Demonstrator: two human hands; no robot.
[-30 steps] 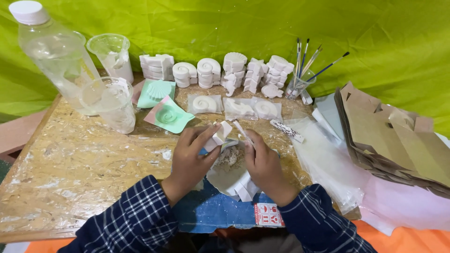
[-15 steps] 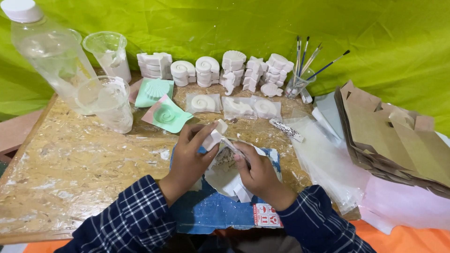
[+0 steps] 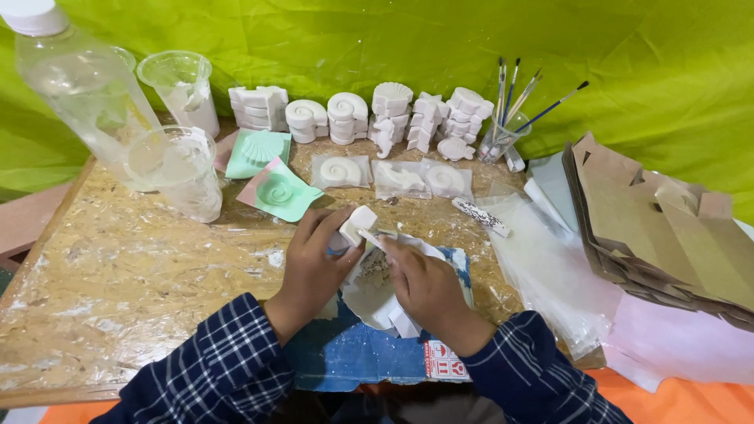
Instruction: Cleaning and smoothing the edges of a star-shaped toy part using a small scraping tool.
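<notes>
While the two hands are working close to the body over a blue sheet (image 3: pixel 369 357) littered with white scraps, the wooden board (image 3: pixel 118 267) under it is showing chalky smears, and a green cloth (image 3: pixel 377 39) is hanging behind as a backdrop. The left hand (image 3: pixel 310 271) is closing its fingers round a small white plaster block (image 3: pixel 357 224), which is sitting at its fingertips above the sheet, tilted, its long axis running up and away to the right; the block is looking matt, pale and squared. The right hand (image 3: pixel 424 286) is pinching a thin tool (image 3: pixel 381 234) whose tip is touching the block. Further off, green moulds (image 3: pixel 275 188), bagged casts (image 3: pixel 393 177), stacked white casts (image 3: pixel 369 114), cups, a bottle (image 3: pixel 86 86) and brushes (image 3: pixel 510 102) are standing; brown paper bags (image 3: pixel 652 220) are lying to the right.
</notes>
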